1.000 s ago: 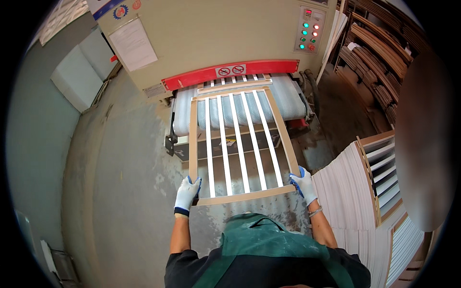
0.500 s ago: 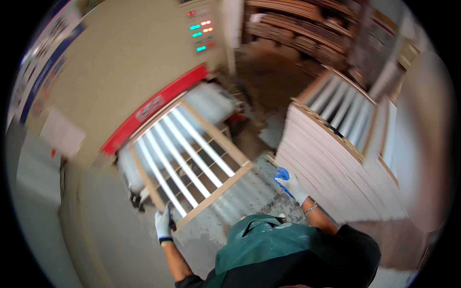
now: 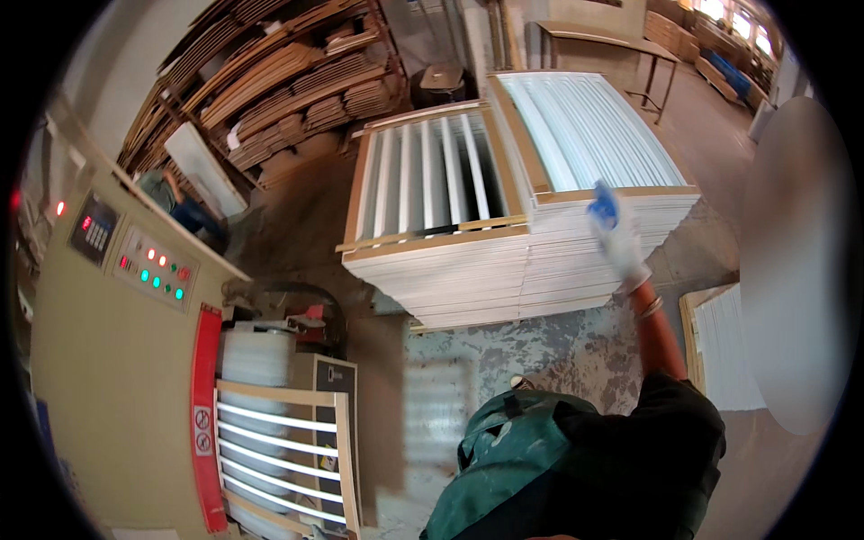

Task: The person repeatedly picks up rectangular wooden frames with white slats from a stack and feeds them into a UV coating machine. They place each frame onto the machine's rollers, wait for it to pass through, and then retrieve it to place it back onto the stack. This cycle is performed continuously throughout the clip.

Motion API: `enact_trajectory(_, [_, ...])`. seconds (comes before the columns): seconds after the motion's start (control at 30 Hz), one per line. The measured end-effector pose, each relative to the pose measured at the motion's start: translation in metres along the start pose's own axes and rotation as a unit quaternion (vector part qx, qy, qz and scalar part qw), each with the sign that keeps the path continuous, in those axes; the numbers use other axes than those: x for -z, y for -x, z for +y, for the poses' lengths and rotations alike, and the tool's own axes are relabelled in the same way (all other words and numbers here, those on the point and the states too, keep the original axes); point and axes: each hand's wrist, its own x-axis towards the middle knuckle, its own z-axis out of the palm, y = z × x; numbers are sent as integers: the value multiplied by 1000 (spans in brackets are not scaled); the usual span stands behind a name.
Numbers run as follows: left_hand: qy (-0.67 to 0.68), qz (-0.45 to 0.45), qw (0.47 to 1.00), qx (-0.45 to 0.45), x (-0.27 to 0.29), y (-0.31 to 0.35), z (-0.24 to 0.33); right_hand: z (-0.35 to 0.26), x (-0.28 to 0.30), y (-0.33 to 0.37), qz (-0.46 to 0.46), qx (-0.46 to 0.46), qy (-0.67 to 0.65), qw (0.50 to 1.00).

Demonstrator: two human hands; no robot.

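A slatted frame (image 3: pixel 346 450) with white bars and pale wooden edges lies partly in the machine's red-edged opening, on wrapped rollers. At the bottom edge of the picture, a bit of my gloved left hand (image 3: pixel 317 533) shows, closed at the frame's near rail; most of it is out of view. My right hand (image 3: pixel 619 241), in a white glove with blue fingers, reaches over the near side of a stack of white slatted frames (image 3: pixel 598 135). Its fingers are stretched out, slightly blurred, with nothing visible in them.
Beside that stack stands another with an open slatted frame (image 3: pixel 436 175) on top. The machine's control panel (image 3: pixel 155 270) is at left. Shelves of wooden strips (image 3: pixel 306 81) stand behind, near a person (image 3: pixel 171 198). More panels (image 3: pixel 720 342) lie at right, a table (image 3: pixel 603 40) farther back.
My view has swung right, toward the stacks. My right hand has moved out over the right-hand stack. The slatted frame by the machine now appears lower left, with my left hand mostly out of view.
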Motion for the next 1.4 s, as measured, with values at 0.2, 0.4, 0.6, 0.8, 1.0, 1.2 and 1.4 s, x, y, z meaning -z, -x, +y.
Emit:
enact_trajectory(0.2, [306, -22, 945, -114, 84, 91, 213, 159, 135, -127, 174, -109, 550, 809])
enact_trajectory(0.4, [442, -322, 780, -303, 20, 136, 394, 182, 162, -175, -27, -353, 478, 804])
enact_trajectory(0.6, [456, -442, 651, -416, 14, 227, 575, 235, 145, -106, 75, -76, 583, 806])
enact_trajectory(0.8, [426, -292, 641, -568, 21, 245, 700, 136, 115, 3, 24, -141, 443, 885])
enact_trajectory(1.0, [216, -366, 700, -574, 73, 290, 699, 98, 163, 40, -8, -353, -136, 925])
enact_trajectory(1.2, [245, -263, 761, -539, 35, 264, 632, 145, 154, 27, -79, -276, -188, 939])
enact_trajectory(1.4, [310, -290, 836, -347, 52, 257, 509, 120, 83, 7, -174, -280, -126, 936])
